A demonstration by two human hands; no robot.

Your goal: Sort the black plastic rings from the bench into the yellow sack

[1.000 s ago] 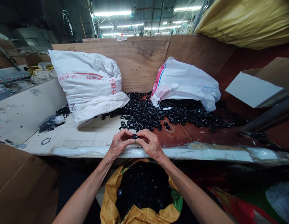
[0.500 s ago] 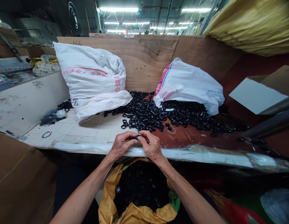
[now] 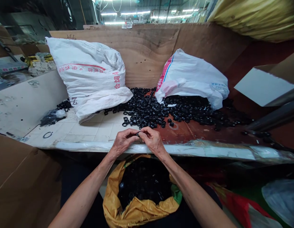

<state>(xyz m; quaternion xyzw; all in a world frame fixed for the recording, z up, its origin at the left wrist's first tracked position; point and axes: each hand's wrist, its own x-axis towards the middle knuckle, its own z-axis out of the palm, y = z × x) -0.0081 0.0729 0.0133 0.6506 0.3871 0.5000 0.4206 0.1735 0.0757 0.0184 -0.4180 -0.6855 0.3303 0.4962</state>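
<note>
Between the fingertips of both hands is a small black ring-like part [image 3: 137,134], mostly covered by the fingers. My left hand [image 3: 124,139] pinches it from the left, and my right hand [image 3: 151,139] pinches it from the right. Both hands are just above the table's front edge. Just beyond them lies a heap of small black rings and caps [image 3: 147,110], spread across the table. Below my wrists, an open yellow sack [image 3: 111,202] holds many dark parts.
A white woven sack [image 3: 90,69] leans at the left of the heap, and another white sack [image 3: 192,76] lies at the right. A wooden board [image 3: 147,47] closes the back. White-wrapped edging [image 3: 185,149] runs along the front. A cardboard box [image 3: 263,85] is at the right.
The view has tilted down slightly, so the sacks and table appear higher. Both hands stay together on the small black part, with their fingers shifted a little.
</note>
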